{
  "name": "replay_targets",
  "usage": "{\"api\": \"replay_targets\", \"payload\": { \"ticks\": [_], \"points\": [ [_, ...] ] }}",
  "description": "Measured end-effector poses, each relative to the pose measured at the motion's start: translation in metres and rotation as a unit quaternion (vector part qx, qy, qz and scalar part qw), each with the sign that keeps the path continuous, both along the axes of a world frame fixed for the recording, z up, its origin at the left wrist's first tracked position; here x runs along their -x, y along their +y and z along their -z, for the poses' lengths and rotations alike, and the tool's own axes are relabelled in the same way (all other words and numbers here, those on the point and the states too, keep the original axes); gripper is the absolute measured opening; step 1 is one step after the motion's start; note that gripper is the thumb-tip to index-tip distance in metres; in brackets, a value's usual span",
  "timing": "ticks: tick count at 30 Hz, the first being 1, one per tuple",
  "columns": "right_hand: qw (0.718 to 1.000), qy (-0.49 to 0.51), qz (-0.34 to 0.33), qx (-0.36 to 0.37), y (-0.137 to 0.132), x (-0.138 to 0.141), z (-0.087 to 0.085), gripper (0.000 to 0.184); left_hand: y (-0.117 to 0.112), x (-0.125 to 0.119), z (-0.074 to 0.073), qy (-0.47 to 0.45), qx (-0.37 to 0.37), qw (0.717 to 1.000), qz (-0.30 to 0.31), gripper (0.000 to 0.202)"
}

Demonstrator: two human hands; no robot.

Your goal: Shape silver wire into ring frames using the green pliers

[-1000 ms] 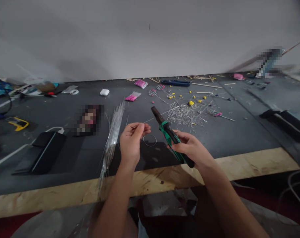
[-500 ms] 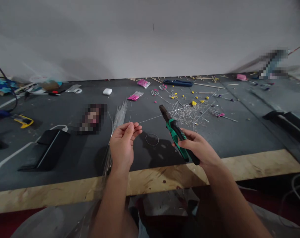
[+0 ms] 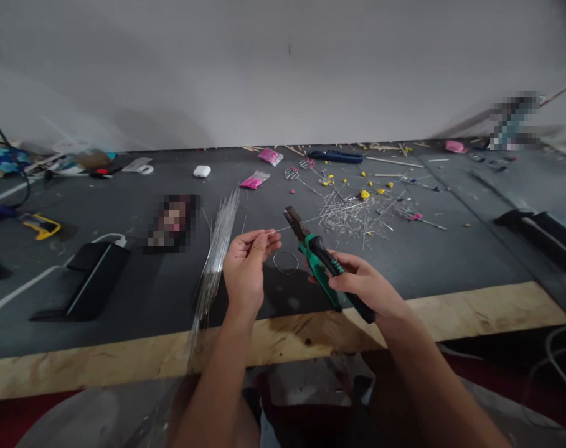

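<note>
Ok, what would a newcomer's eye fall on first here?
Most likely the green-and-black pliers in the right hand, near the centre, with a thin wire running from the left hand toward their jaws. Next, perhaps, the bundle of silvery wires just left of the left hand, and the two bright pink packets farther back.

head view | over near side of table (image 3: 165, 302), close | facing forward and down | wall (image 3: 264, 81) beyond
</note>
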State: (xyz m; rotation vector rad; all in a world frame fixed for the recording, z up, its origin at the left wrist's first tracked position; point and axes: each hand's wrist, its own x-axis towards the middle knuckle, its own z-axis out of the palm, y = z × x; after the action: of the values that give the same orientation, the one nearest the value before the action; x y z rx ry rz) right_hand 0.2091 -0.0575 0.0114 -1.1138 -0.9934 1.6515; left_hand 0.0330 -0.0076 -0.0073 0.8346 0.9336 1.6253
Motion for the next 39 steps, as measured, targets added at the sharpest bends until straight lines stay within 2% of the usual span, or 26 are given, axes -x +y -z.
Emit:
{"api": "replay_targets", "payload": {
  "ticks": [6,10,13,17,29,39],
  "points": [
    [1.0,-0.014,-0.015,-0.011,0.001,0.006,0.003,0.023,-0.001,-0.008,0.003,-0.005,-0.014,1.0,-0.006,0.01],
    [0.998,-0.006,-0.043,-0.038,0.0,0.008,0.003,0.026,-0.002,-0.011,0.004,-0.004,-0.022,1.0,-0.01,0.011],
    [0.999,-0.006,-0.038,-0.038,-0.001,0.01,0.001,0.026,-0.002,-0.012,0.004,-0.014,-0.022,1.0,-0.012,0.011],
    [0.997,-0.044,-0.042,-0.039,-0.001,0.013,-0.001,0.024,-0.002,-0.013,0.005,-0.02,-0.021,0.999,-0.017,0.011],
    [0.988,-0.089,-0.093,0.081,-0.005,0.012,0.001,0.031,-0.006,-0.014,0.011,0.027,-0.004,1.0,-0.016,0.013],
    [0.992,-0.045,-0.047,0.104,-0.002,0.016,0.015,0.02,-0.011,-0.018,0.01,0.062,-0.021,0.998,-0.007,0.013]
  ]
}}
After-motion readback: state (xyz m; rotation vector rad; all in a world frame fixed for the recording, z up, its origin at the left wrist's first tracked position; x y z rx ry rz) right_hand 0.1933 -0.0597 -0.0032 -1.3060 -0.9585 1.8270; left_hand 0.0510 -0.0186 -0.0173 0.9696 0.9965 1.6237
